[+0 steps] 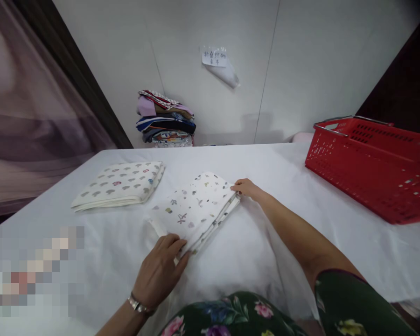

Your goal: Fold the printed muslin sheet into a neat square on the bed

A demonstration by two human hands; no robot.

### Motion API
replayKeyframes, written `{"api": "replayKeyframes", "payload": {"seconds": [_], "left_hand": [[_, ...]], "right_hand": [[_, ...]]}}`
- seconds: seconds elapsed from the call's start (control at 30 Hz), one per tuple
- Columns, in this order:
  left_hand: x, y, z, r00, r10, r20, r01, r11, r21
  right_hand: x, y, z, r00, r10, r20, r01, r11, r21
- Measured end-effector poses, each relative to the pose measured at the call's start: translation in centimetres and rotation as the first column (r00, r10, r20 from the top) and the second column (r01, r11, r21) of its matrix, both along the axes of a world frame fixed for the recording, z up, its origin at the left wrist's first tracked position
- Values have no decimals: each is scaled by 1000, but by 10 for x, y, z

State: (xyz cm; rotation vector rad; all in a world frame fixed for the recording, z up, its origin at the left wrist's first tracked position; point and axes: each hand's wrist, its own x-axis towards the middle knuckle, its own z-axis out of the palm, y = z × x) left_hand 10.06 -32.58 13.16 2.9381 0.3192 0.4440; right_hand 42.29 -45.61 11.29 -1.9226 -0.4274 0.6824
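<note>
A white folded cloth (199,200) printed with small plant and shell-like shapes lies on the white-covered table (119,261) in front of me, turned at an angle. My left hand (163,266), with a bracelet or watch at the wrist, grips its near corner between thumb and fingers. At the far right corner, my right hand (247,187) pinches the layered edge. The layers show along the side between both hands. To the left rests a second folded cloth (122,182), white with grey mushroom-like shapes, which neither hand touches.
A red plastic basket (367,172) with metal handles stands on the right. Behind the table's far edge rises a stack of folded fabrics (166,121) against the wall. A paper sign (215,58) hangs there. Curtains (38,116) hang at left; the lower left is pixelated.
</note>
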Motion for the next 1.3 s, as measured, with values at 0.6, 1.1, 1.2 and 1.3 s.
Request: {"api": "replayKeyframes", "payload": {"seconds": [0.6,1.1,1.2,1.3], "left_hand": [[-22,7,-15,986,-146,82,137,985,108],[-17,5,-29,975,-180,132,155,972,175],[-16,4,-27,970,-178,164,152,975,163],[-16,5,-29,969,-182,165,154,973,171]], "right_hand": [[-12,-13,8,990,131,-51,-137,979,-149],[-20,-19,14,962,266,-66,-270,883,-385],[-23,-17,21,957,281,-70,-284,859,-425],[-22,-15,24,957,275,-90,-287,862,-417]]}}
